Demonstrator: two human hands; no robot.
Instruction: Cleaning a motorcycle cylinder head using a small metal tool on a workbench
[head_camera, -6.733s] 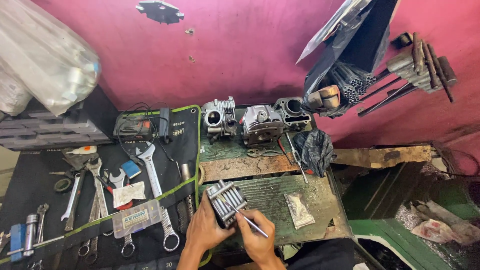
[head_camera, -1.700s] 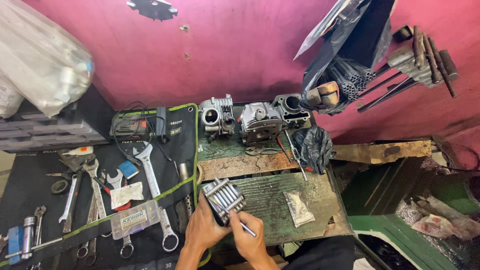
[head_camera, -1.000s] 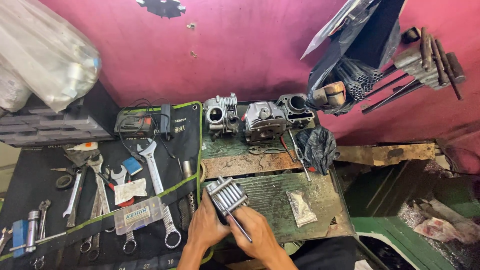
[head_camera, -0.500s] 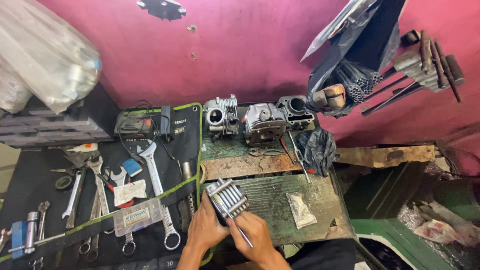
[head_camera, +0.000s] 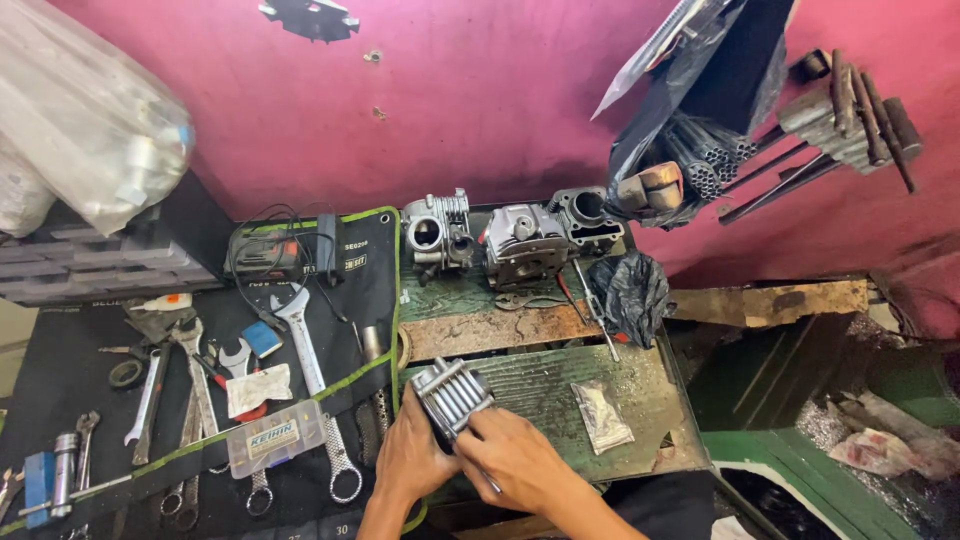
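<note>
Head view: left hand (head_camera: 415, 462) grips finned metal part (head_camera: 452, 397); right hand (head_camera: 515, 462) clenches thin tool (head_camera: 490, 484).

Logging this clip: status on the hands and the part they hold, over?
Left hand grips finned engine part over green bench. Right hand on it, thin tool in fingers. Nothing in the way.

Mat: wrenches (head_camera: 305, 345), clear plastic box (head_camera: 274, 438) — black cloth (head_camera: 60, 370)
Bench back: engine parts (head_camera: 520, 240), black bag (head_camera: 630, 292)
Wall: pink (head_camera: 480, 90) — pipes (head_camera: 850, 110)
</note>
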